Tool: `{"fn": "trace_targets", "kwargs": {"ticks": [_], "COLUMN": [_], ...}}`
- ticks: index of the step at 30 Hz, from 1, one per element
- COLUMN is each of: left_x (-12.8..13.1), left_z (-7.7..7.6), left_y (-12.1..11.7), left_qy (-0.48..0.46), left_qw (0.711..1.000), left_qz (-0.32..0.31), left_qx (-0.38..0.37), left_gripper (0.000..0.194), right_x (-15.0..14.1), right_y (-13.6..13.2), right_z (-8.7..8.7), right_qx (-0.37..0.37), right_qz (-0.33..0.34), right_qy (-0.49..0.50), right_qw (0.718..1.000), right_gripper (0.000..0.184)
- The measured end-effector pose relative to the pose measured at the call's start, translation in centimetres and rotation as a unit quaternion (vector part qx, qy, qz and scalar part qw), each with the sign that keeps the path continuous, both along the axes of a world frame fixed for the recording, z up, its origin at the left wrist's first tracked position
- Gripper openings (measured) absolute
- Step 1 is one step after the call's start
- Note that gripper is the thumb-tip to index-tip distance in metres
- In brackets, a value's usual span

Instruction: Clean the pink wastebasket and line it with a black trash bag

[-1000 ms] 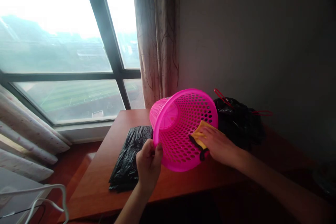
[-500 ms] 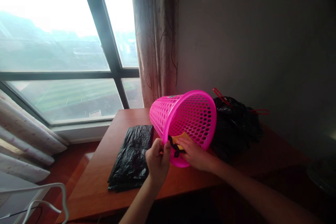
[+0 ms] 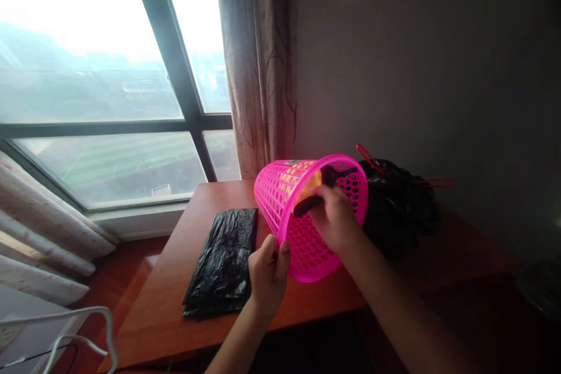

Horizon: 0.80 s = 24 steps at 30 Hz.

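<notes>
A pink perforated plastic wastebasket lies tipped on the table, its round mouth turned toward me. My left hand is closed on the near left part of its rim. Inside the mouth is my right hand, its fingers wrapped round a yellow cloth with black edging. The cloth is against the upper inner wall, and its yellow shows through the holes. Part of the cloth is hidden by the rim and my fingers.
Left of the basket, a folded stack of black plastic bags rests on the reddish-brown table. Behind it on the right lies a crumpled black bag with red drawstrings. A window and curtain stand beyond; white tubing is lower left.
My right hand has moved up inside the basket with the cloth, from the lower left of the mouth to the upper wall. The basket has shifted slightly right; my left hand still grips its rim.
</notes>
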<state>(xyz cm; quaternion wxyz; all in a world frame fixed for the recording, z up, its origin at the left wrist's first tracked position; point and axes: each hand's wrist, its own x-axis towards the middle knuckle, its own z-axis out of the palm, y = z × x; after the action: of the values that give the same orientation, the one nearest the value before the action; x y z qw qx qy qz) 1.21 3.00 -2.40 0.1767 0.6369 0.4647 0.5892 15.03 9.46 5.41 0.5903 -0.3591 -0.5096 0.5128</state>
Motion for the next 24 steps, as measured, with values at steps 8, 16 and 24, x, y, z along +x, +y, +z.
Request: {"fn": "trace_targets", "kwargs": {"ticks": [8, 16, 24], "left_x": [-2.6, -3.3, -3.8], "left_z": [2.2, 4.5, 5.1], "left_y": [0.2, 0.8, 2.3], "left_qy": [-0.062, -0.011, 0.0], "left_qw": [0.997, 0.999, 0.999], "left_qz": [0.05, 0.013, -0.009], "left_qx": [-0.02, -0.036, -0.045], "left_gripper": [0.039, 0.042, 0.04], "right_x": [2.8, 9.6, 6.7], "right_y": [-3.0, 6.4, 6.8], "right_z": [-4.7, -3.2, 5.9], "right_qx": [0.218, 0.298, 0.389], "right_qz": [0.335, 0.06, 0.164], "right_qy": [-0.407, -0.668, -0.583], "right_qw": [0.821, 0.679, 0.694], "right_gripper": [0.066, 0.049, 0.055]}}
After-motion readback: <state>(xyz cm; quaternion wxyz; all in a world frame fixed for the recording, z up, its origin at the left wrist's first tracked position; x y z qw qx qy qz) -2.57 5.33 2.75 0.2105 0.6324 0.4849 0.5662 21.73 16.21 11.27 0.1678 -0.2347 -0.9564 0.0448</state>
